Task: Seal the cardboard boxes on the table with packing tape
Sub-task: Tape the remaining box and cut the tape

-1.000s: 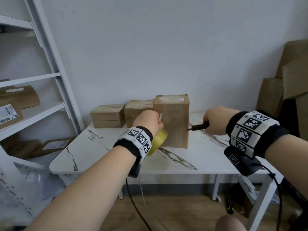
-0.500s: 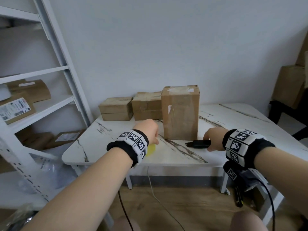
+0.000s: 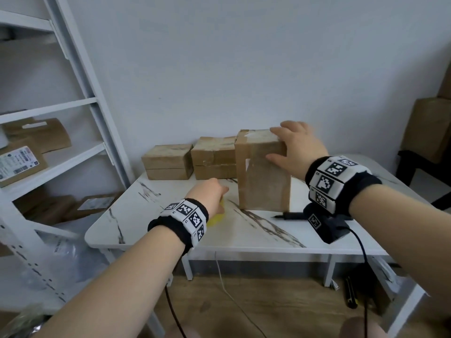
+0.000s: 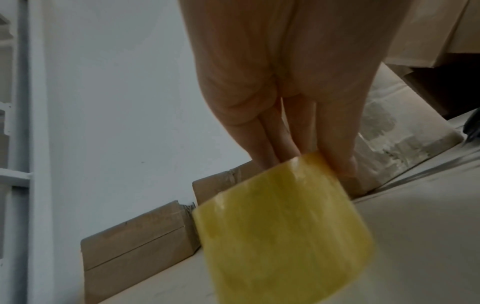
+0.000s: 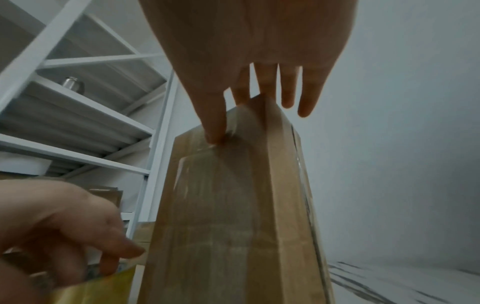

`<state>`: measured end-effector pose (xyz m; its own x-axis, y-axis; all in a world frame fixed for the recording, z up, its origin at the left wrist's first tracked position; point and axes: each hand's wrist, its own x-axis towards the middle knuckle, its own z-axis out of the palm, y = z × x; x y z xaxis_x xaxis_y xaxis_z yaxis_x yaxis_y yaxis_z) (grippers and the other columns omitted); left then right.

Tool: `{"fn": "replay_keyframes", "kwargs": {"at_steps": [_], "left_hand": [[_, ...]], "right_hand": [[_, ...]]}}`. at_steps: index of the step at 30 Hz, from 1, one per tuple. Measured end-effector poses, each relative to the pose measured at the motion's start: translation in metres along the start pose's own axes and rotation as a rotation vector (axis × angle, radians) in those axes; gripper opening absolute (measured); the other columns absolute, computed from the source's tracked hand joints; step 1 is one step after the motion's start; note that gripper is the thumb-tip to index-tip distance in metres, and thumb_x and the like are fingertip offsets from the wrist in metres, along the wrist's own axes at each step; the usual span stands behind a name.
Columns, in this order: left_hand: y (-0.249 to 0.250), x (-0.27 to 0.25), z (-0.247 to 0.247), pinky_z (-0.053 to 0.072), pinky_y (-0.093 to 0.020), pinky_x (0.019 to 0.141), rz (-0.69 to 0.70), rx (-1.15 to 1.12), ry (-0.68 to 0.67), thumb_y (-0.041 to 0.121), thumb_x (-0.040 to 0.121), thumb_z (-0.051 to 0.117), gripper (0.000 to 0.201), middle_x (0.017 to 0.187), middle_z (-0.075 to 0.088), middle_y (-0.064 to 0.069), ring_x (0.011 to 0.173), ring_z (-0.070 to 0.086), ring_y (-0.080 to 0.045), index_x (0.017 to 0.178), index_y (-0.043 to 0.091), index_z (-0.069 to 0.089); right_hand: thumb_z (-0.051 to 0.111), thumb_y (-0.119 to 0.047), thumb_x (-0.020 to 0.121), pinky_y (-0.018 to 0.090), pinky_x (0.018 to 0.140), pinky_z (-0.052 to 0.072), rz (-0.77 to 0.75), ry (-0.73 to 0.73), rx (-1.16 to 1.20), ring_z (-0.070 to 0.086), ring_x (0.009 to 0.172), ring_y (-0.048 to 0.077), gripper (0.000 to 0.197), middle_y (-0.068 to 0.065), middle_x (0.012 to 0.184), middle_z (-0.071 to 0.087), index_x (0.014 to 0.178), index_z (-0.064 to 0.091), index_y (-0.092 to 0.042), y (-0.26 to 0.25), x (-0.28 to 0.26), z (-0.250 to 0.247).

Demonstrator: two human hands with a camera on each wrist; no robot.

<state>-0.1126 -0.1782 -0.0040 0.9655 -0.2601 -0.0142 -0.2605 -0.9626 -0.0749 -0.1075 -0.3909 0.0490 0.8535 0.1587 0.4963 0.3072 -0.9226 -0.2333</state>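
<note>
Right hand (image 3: 296, 148) flat on tall box (image 3: 263, 174) | left hand (image 3: 210, 195) grip apparently holds tape roll (image 4: 280, 232)

Items I logged by colour and pattern:

- Upright box (image 3: 263, 176): plain kraft brown, with glossy clear tape bands and a whitish patch on top.
- Two low boxes (image 3: 168, 162) at the wall: same kraft brown.
- Tape roll (image 4: 280, 230): translucent yellow.
- Worktop (image 3: 170, 228): white, marbled with dark grey-brown veins.
- Cutter (image 3: 289, 215): black.
- Wristbands (image 3: 185, 218): black cloth carrying white tiles printed with black square-code patterns, on both my wrists.
- Shelving unit (image 3: 80, 103): white frame and boards; brown parcels on it, one with a white printed label.
- Wall (image 3: 244, 69): plain pale grey-white.
- Floor (image 3: 268, 303): light brown wood grain.
</note>
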Motion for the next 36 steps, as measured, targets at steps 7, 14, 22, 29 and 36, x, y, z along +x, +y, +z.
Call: {"fn": "replay_keyframes", "kwargs": {"at_steps": [7, 14, 22, 29, 36], "left_hand": [[-0.003, 0.003, -0.043, 0.047, -0.038, 0.098, -0.087, -0.31, 0.371, 0.032, 0.091, 0.056, 0.05, 0.131, 0.053, -0.006, 0.114, 0.055, -0.02, 0.136, 0.017, 0.045], [0.038, 0.03, -0.082, 0.03, -0.032, 0.107, 0.154, -0.165, 0.297, 0.05, 0.086, 0.058, 0.068, 0.148, 0.038, 0.001, 0.134, 0.037, -0.018, 0.144, 0.023, 0.036], [0.041, 0.038, -0.073, 0.032, -0.033, 0.107, 0.11, -0.192, 0.409, 0.048, 0.091, 0.052, 0.054, 0.145, 0.045, 0.003, 0.132, 0.041, -0.018, 0.14, 0.029, 0.043], [0.038, 0.03, -0.071, 0.034, -0.035, 0.107, 0.151, -0.117, 0.402, 0.041, 0.095, 0.047, 0.048, 0.149, 0.039, 0.004, 0.134, 0.039, -0.02, 0.14, 0.025, 0.043], [0.028, 0.012, -0.075, 0.024, -0.032, 0.112, 0.035, -0.404, 0.394, 0.06, 0.063, 0.075, 0.108, 0.153, 0.029, 0.003, 0.141, 0.026, -0.016, 0.149, 0.024, 0.023]], "right_hand": [[0.066, -0.032, 0.085, 0.035, 0.111, 0.028, 0.012, -0.003, 0.138, 0.035, 0.133, 0.026, 0.054, 0.008, 0.141, 0.044, 0.135, 0.05, -0.018, 0.009, 0.004, 0.011], [0.072, -0.031, 0.079, 0.034, 0.113, 0.025, -0.007, -0.098, 0.097, 0.031, 0.136, 0.024, 0.066, 0.007, 0.146, 0.038, 0.139, 0.046, -0.022, 0.015, 0.008, 0.003], [0.069, -0.032, 0.083, 0.023, 0.107, 0.028, -0.025, -0.053, 0.255, 0.044, 0.127, 0.019, 0.05, 0.004, 0.138, 0.048, 0.13, 0.057, -0.019, 0.025, 0.01, 0.0], [0.067, -0.026, 0.085, 0.025, 0.112, 0.022, -0.05, -0.15, 0.169, 0.035, 0.136, 0.02, 0.056, 0.006, 0.147, 0.04, 0.137, 0.048, -0.02, 0.021, 0.005, -0.008], [0.072, -0.017, 0.08, 0.017, 0.109, 0.021, -0.072, -0.057, 0.275, 0.038, 0.134, 0.015, 0.054, -0.001, 0.145, 0.042, 0.131, 0.055, -0.02, 0.018, -0.021, -0.015]]}}
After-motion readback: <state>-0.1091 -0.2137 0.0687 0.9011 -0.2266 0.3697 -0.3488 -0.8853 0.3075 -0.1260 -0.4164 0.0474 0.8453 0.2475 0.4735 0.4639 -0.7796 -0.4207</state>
